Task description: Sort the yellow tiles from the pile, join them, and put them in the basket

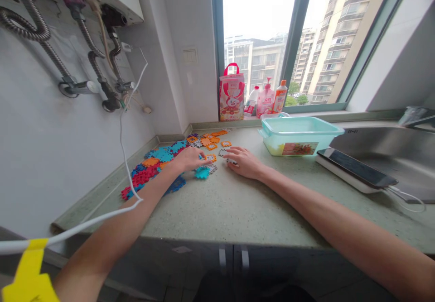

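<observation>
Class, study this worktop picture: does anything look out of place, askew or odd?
Yes. A phone lies on a white slab that juts over the sink rim, cable trailing. A white cord hangs across the puzzle pieces where the left hand and right hand rest.

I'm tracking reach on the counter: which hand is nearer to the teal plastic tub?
Right. The right hand lies just left of the teal tub; the left hand is farther left, by the puzzle pieces.
</observation>
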